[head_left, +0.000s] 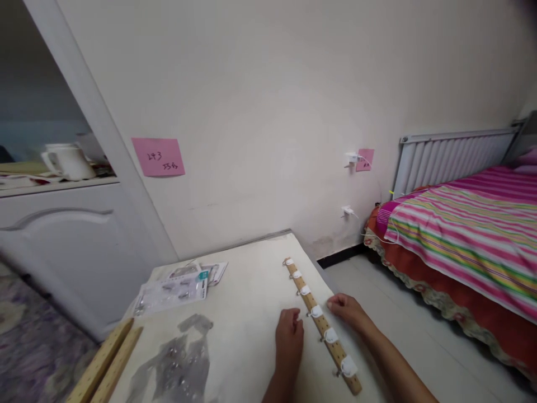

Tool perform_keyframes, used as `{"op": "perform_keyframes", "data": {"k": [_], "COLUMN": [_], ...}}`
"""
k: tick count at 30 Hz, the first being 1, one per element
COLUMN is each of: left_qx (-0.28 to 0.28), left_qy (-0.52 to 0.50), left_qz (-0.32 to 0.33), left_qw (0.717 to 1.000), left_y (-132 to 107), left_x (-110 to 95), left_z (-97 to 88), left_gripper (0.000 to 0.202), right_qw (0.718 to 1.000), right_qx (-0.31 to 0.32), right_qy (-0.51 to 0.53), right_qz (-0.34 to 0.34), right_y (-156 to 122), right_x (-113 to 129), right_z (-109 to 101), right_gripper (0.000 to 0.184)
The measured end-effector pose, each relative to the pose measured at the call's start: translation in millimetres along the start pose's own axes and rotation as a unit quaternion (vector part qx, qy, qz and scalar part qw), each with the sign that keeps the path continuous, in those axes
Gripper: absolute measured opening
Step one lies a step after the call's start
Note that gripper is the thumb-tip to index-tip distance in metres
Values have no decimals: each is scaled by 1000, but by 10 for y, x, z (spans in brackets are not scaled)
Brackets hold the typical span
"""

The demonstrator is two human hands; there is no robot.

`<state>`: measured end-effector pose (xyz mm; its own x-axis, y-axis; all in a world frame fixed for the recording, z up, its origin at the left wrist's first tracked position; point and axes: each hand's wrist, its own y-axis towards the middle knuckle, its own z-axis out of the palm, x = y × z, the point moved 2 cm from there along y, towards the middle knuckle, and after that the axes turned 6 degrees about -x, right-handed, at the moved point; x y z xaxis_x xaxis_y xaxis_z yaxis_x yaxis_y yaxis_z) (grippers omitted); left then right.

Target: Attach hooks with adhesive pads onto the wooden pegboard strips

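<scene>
A narrow wooden strip (335, 349) with small holes lies lengthwise on the white tabletop (247, 302), near its right edge. Several white rounded pieces (330, 335) sit along it, each with a small metal part at its left side. My left hand (289, 338) is just left of the strip, fingers loosely curled and nothing visible in them. On the other side, my right hand (348, 311) has its thumb and fingers drawn together beside a white piece in the middle of the row. Anything between those fingertips is too small to make out.
Clear plastic packaging (172, 294) lies at the table's back left. A grey translucent bag (180, 364) with small shiny parts is nearer. Two more wooden strips (111, 361) lie along the left edge. A wall stands behind, with a bed (470, 224) to the right.
</scene>
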<state>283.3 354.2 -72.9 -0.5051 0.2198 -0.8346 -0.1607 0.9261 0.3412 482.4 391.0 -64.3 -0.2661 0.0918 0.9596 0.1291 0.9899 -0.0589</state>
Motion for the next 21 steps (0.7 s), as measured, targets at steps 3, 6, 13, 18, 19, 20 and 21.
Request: {"op": "perform_keyframes", "data": {"k": [3, 6, 13, 18, 19, 20, 21], "left_qx": [8, 20, 70, 108, 116, 124, 125], "left_qy": [0, -5, -15, -5, -1, 2, 4], "left_qz": [-5, -11, -34, -52, -56, -61, -72], "left_qw": [1000, 1000, 997, 993, 992, 990, 990], "left_y": [-71, -202, -615, -933, -1011, -1095, -1181], "left_x": [-26, -71, -209, -232, -207, -173, -131], "left_z": [-18, -70, -243, -461, -505, -547, -589], "left_gripper": [22, 21, 19, 19, 19, 18, 17], "right_qw": [999, 996, 989, 984, 983, 981, 978], "right_qx": [-16, -35, -71, -84, -85, -86, -85], "right_qy": [-22, -42, -64, -63, -60, -58, -58], "right_qz": [-42, -71, -117, -144, -154, -165, -180], "right_y": [-14, -36, -186, -349, -398, -455, -522], "right_x": [65, 155, 358, 510, 566, 634, 712], "right_z": [0, -14, -76, -132, -139, -141, -134], "right_gripper": [19, 19, 22, 20, 20, 20, 20]}}
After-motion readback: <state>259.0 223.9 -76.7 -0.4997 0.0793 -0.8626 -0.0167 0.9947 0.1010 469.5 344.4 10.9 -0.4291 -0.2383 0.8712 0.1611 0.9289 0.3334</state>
